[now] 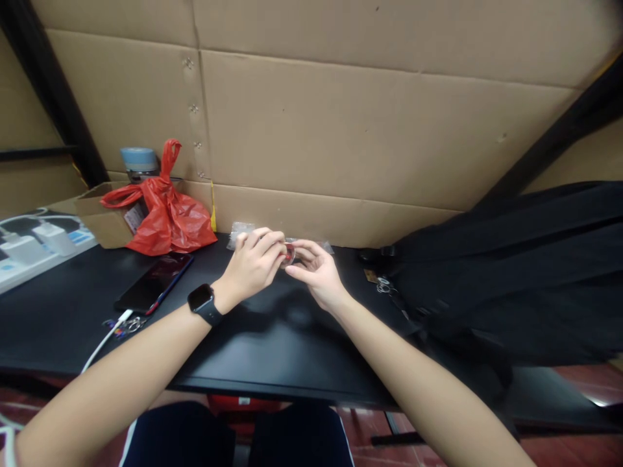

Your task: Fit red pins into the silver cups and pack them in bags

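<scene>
Over the black table, both hands meet at a small clear round object with red in it [288, 255]; its exact kind is too small to make out. My left hand [260, 259], with a dark watch on the wrist, has its fingers closed round the object's left side and hides much of it. My right hand [316, 269] curls its thumb and fingers round the right edge. Behind the hands lies crinkled clear plastic wrapping, seen as a left piece [242, 228] and a right piece [321, 245].
Left on the table [272, 350] are a phone [154, 283] on a white cable, a red plastic bag [170, 217], a cardboard box [104, 224], a blue-lidded bottle [139, 159] and a power strip [43, 256]. Black fabric [516, 272] covers the right side. Cardboard [341, 130] walls the back.
</scene>
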{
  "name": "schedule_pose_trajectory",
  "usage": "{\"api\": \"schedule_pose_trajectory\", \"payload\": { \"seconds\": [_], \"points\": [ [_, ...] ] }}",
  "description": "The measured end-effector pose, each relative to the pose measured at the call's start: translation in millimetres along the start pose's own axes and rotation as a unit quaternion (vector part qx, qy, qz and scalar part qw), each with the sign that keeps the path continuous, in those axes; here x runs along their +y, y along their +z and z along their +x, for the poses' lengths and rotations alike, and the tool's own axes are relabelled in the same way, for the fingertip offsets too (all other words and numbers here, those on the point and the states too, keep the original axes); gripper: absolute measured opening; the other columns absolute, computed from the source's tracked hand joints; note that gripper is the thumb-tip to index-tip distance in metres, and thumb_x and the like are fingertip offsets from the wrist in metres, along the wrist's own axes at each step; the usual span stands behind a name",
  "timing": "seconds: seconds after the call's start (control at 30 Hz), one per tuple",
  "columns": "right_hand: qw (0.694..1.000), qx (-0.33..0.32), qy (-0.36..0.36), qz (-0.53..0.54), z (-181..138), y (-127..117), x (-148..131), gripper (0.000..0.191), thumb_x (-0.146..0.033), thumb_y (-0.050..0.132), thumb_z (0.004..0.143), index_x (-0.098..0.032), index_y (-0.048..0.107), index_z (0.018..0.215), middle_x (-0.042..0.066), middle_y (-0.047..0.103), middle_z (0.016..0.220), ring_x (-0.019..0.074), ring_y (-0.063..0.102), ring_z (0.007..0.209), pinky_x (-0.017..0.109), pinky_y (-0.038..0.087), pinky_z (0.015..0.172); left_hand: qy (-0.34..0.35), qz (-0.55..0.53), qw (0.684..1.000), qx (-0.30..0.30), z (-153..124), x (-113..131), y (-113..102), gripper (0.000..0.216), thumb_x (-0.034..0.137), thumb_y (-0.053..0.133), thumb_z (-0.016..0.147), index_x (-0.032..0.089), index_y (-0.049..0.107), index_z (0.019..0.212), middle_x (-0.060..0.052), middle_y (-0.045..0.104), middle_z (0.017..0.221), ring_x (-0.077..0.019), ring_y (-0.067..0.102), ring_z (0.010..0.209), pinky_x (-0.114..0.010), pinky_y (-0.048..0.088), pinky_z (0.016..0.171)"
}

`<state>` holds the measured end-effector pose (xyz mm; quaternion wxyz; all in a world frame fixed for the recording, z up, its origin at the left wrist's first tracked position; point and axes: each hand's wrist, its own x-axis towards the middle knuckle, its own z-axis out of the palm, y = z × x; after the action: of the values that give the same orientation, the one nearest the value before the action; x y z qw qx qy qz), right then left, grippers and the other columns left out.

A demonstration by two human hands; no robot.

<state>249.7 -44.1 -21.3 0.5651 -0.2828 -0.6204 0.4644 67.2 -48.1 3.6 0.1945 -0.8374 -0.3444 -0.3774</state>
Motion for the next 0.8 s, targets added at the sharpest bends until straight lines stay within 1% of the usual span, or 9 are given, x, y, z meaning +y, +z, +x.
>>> {"api": "schedule_pose_trajectory", "payload": {
  "seconds": [0.13,0.33,0.43,0.5,0.57,0.63,0.7,0.8],
  "points": [
    [1.000,0.001,-0.011,-0.016,0.3,-0.5,1.2,0.052,-0.038,0.087,0.063,-0.025,0.060,0.105,0.006,0.069,0.110,0.0211,0.065,0.101,0.033,0.056,0.081,0.008,0.004,1.000,0.001,-0.7,-0.3,-1.1,0.022,0.026,0.048,0.098,0.022,0.068,0.107,-0.010,0.064,0.123,-0.0296,0.051,0.119,-0.046,0.031,0.094],
    [0.998,0.011,-0.026,-0.056,0.5,0.1,0.7,0.051,-0.042,0.085,0.064,-0.025,0.059,0.103,0.006,0.069,0.108,0.0200,0.065,0.094,0.031,0.054,0.072,-0.012,-0.013,1.000,0.003,-1.4,0.6,0.3,0.022,0.025,0.047,0.098,0.022,0.067,0.105,-0.010,0.064,0.121,-0.0291,0.053,0.118,-0.045,0.030,0.095],
    [0.998,0.016,-0.029,-0.053,0.8,0.4,0.3,0.051,-0.042,0.086,0.063,-0.025,0.059,0.102,0.005,0.068,0.106,0.0192,0.065,0.092,0.030,0.054,0.071,-0.010,-0.010,1.000,0.003,-0.8,2.6,0.6,0.021,0.025,0.047,0.099,0.022,0.066,0.104,-0.010,0.064,0.120,-0.0285,0.054,0.116,-0.044,0.030,0.093],
    [0.999,0.018,-0.023,-0.046,1.4,-0.1,0.2,0.050,-0.043,0.087,0.062,-0.024,0.059,0.099,0.004,0.068,0.102,0.0188,0.065,0.090,0.030,0.054,0.073,-0.016,-0.010,1.000,0.007,-0.3,4.0,0.5,0.020,0.026,0.047,0.099,0.021,0.066,0.102,-0.010,0.064,0.119,-0.0279,0.054,0.115,-0.044,0.031,0.092],
    [0.998,0.011,-0.016,-0.052,2.3,-1.1,0.3,0.045,-0.047,0.084,0.065,-0.024,0.059,0.094,0.003,0.068,0.097,0.0187,0.065,0.089,0.032,0.054,0.077,-0.031,-0.017,0.999,0.014,-0.2,5.3,0.2,0.018,0.026,0.048,0.098,0.021,0.066,0.101,-0.010,0.064,0.118,-0.0275,0.054,0.114,-0.043,0.032,0.093],
    [0.997,-0.003,-0.011,-0.074,3.3,-2.0,0.1,0.037,-0.053,0.076,0.073,-0.023,0.061,0.090,0.003,0.067,0.093,0.0186,0.064,0.088,0.033,0.054,0.079,-0.045,-0.028,0.998,0.020,-0.9,6.3,0.1,0.017,0.027,0.050,0.097,0.022,0.066,0.099,-0.010,0.063,0.117,-0.0272,0.054,0.113,-0.043,0.032,0.093],
    [0.995,-0.017,-0.016,-0.097,4.1,-2.5,-0.4,0.035,-0.057,0.068,0.081,-0.022,0.062,0.086,0.003,0.065,0.092,0.0186,0.063,0.087,0.032,0.054,0.078,-0.053,-0.036,0.998,0.023,-2.2,6.7,0.9,0.016,0.028,0.051,0.096,0.022,0.066,0.098,-0.010,0.063,0.116,-0.0267,0.054,0.111,-0.043,0.033,0.094],
    [0.990,-0.040,-0.035,-0.130,5.2,-3.1,-1.5,0.033,-0.055,0.063,0.086,-0.022,0.062,0.085,0.004,0.064,0.096,0.0194,0.061,0.092,0.032,0.053,0.079,-0.065,-0.044,0.997,0.022,-2.8,6.1,4.3,0.015,0.029,0.053,0.096,0.022,0.067,0.096,-0.009,0.063,0.114,-0.0261,0.054,0.108,-0.043,0.034,0.094]
  ]
}}
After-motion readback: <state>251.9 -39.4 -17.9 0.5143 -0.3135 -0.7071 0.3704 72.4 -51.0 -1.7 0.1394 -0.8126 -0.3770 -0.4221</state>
